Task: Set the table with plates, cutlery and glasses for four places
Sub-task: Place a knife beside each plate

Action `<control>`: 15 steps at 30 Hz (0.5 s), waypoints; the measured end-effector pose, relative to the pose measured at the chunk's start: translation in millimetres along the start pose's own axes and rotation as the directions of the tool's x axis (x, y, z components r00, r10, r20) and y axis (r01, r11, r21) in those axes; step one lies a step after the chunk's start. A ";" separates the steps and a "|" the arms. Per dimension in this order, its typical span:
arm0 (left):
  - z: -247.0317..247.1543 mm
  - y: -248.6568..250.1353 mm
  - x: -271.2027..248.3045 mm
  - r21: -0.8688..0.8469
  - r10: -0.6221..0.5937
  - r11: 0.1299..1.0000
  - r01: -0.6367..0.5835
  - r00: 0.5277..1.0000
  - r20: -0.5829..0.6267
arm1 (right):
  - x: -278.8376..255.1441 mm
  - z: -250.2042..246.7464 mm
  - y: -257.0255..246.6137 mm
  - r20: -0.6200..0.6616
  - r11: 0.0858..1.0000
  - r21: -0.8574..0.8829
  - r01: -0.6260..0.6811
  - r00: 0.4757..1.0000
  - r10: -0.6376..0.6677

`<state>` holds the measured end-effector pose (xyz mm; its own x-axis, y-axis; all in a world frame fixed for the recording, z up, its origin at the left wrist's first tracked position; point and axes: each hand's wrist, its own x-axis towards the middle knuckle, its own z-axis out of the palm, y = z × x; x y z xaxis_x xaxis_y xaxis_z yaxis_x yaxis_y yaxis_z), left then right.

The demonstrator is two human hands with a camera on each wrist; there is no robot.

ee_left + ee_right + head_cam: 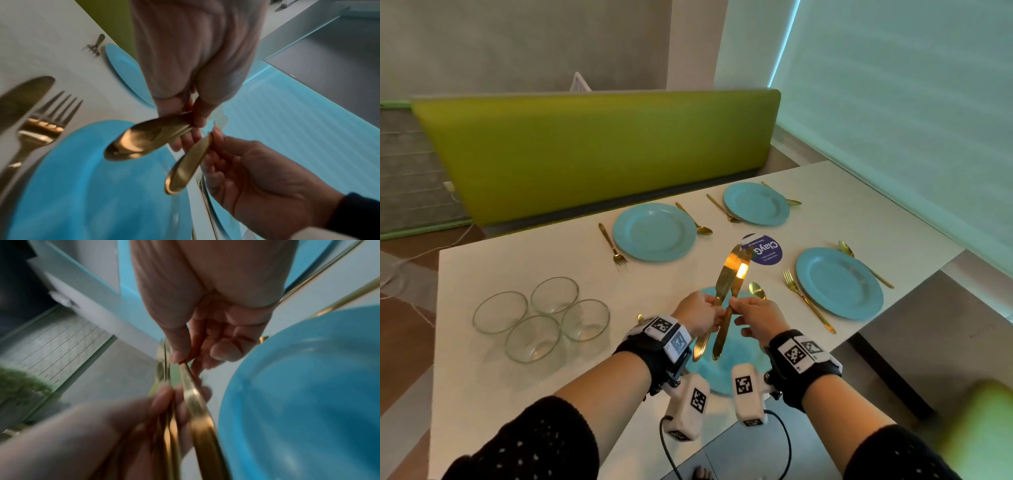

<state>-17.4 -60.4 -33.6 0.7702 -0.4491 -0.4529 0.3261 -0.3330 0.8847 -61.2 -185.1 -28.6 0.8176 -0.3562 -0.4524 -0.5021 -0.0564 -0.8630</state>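
Note:
Above the near blue plate (732,373) both hands hold gold knives with their blades pointing up. My left hand (714,308) grips a small bundle of knives (723,279) by their middles; their rounded handle ends (144,141) hang below its fingers (197,116). My right hand (736,305) pinches one knife (722,337) that crosses the bundle, and its handle (188,165) (198,410) angles down and away from it. Three more blue plates (654,231) (756,204) (839,282) lie on the white table (517,260), each with a gold fork and spoon beside it.
Several clear glass bowls (541,318) stand grouped at the table's left. A purple round sticker (765,250) sits mid-table. A knife (20,100) and fork (41,129) lie left of the near plate (92,178), a spoon (756,290) right of it. A green bench back (599,150) runs behind the table.

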 end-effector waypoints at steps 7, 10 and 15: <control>14.0 29.9 52.0 -0.137 -0.075 0.989 0.054 0.985 -0.152 | 63.5 -84.4 -5.9 -0.049 0.984 -0.166 -0.059 0.997 0.051; 19.9 39.4 72.1 -0.201 -0.091 0.979 0.034 0.955 -0.282 | 91.2 -118.6 4.9 -0.101 0.920 -0.371 -0.129 0.990 0.098; 31.0 50.8 95.3 -0.185 -0.097 0.982 0.041 0.947 -0.307 | 121.9 -148.6 26.5 -0.141 0.767 -0.614 -0.186 0.982 0.125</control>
<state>55.6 -145.8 -35.2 0.8657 -0.1384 -0.4810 0.4530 -0.1920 0.8706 -16.7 -368.6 -73.1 0.7005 -0.4882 -0.5204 -0.7100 -0.5502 -0.4396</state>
